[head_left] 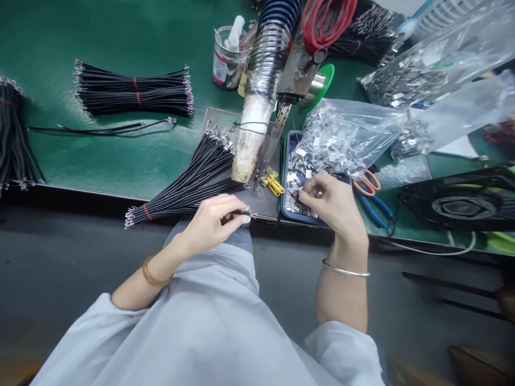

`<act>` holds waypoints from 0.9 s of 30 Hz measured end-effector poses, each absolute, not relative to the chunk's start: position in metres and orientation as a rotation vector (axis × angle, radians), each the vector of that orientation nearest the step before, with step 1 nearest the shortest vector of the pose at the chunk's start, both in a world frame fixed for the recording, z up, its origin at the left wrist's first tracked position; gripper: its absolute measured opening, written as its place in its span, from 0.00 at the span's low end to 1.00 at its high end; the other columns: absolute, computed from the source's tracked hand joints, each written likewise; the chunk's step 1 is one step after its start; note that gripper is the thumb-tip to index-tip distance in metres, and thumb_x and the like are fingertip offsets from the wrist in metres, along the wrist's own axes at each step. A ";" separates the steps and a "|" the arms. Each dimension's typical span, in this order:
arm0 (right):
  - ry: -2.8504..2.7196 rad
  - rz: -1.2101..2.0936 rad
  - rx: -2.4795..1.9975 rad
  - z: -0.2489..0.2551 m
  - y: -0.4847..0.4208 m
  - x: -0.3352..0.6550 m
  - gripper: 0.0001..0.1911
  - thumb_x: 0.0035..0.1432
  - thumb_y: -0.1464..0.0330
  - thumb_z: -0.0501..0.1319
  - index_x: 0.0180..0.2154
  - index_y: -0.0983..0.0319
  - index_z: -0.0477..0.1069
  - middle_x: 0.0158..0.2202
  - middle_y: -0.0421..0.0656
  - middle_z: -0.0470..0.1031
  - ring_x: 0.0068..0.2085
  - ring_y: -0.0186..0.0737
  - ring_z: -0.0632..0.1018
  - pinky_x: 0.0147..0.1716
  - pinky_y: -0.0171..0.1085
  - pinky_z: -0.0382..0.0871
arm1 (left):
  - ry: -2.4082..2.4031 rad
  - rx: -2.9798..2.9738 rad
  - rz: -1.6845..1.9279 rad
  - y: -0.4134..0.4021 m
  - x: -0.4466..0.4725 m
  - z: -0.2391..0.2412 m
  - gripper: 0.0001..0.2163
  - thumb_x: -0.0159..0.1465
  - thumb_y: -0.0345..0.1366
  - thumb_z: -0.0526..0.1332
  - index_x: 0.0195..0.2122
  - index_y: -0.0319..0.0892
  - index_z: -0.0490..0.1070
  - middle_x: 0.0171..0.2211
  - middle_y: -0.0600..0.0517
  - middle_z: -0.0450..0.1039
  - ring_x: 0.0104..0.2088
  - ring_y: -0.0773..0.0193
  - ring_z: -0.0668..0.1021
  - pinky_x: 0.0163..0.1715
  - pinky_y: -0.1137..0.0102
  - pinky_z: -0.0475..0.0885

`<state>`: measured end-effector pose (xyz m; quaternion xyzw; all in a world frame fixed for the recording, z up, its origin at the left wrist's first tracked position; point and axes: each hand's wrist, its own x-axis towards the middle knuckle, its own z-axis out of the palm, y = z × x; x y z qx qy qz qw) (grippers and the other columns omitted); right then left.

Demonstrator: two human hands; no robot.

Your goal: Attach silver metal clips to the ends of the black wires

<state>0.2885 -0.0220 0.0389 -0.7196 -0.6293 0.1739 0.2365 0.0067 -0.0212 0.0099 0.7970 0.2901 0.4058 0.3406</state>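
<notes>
My left hand [219,220] is closed round the stripped end of a black cable, with thin wire tips poking out past the thumb. Behind it fans out a bundle of black cables [189,177], tied with a red band near its lower end. Over a blue tray [285,187] of small metal connectors [296,161], my right hand [332,201] has thumb and forefinger pinched together among the parts. What lies between those fingertips is too small to make out. A yellow clip-like tool [274,184] lies between the two hands.
A soldering iron [277,128] and a taped hose [253,118] reach down over the board. Bags of connectors [350,128], orange-and-blue-handled pliers [374,209] and a black fan [462,206] sit right. Another cable bundle [108,88] and a plastic cup [227,59] stand farther back.
</notes>
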 end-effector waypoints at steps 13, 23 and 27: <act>-1.329 0.298 -1.527 0.035 -0.071 0.222 0.10 0.58 0.70 0.67 0.27 0.58 0.69 0.31 0.37 0.78 0.24 0.33 0.76 0.23 0.34 0.69 | 0.885 1.408 0.940 -0.012 0.021 0.024 0.07 0.57 0.34 0.65 0.26 0.37 0.77 0.22 0.53 0.75 0.22 0.71 0.72 0.23 0.78 0.68; -1.281 0.653 -1.303 0.012 -0.070 0.180 0.05 0.62 0.71 0.66 0.33 0.57 0.79 0.39 0.41 0.83 0.39 0.37 0.84 0.34 0.34 0.81 | 0.924 1.506 0.873 -0.016 0.021 0.032 0.08 0.59 0.34 0.64 0.27 0.35 0.79 0.21 0.52 0.73 0.22 0.72 0.67 0.20 0.77 0.61; -1.274 0.678 -1.287 0.011 -0.069 0.181 0.04 0.60 0.71 0.67 0.32 0.58 0.79 0.39 0.42 0.84 0.39 0.38 0.85 0.35 0.33 0.82 | 0.881 1.526 0.875 -0.016 0.021 0.032 0.07 0.60 0.32 0.64 0.27 0.36 0.79 0.21 0.54 0.73 0.20 0.73 0.66 0.20 0.77 0.61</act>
